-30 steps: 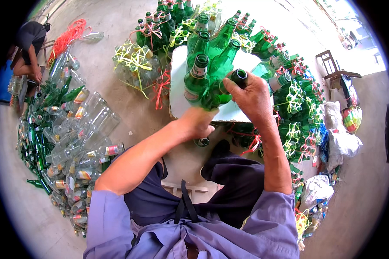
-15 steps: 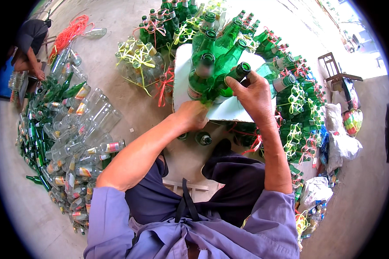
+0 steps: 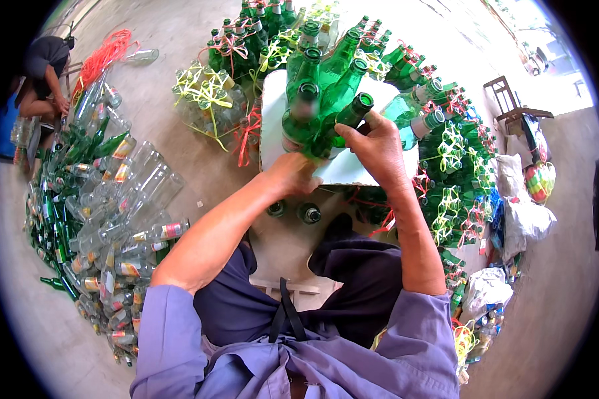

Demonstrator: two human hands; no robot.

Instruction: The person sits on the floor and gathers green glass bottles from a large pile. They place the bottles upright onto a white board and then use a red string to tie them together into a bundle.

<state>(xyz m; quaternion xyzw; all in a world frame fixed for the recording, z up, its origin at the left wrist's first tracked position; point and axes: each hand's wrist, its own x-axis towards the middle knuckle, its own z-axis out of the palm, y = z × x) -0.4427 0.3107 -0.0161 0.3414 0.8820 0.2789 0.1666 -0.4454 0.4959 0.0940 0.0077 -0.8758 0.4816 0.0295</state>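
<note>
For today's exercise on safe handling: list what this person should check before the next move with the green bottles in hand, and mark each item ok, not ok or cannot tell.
1. Left hand supports the cluster of green bottles from below: ok.
2. Right hand grips the neck of the tilted bottle: ok.
3. Bottles in the cluster standing upright: not ok, they lean.
4. White board under the cluster lies steady: cannot tell.
5. Two loose green bottles by the knees kept apart from the arms: ok.
6. Cluster tied with cord: cannot tell.
</note>
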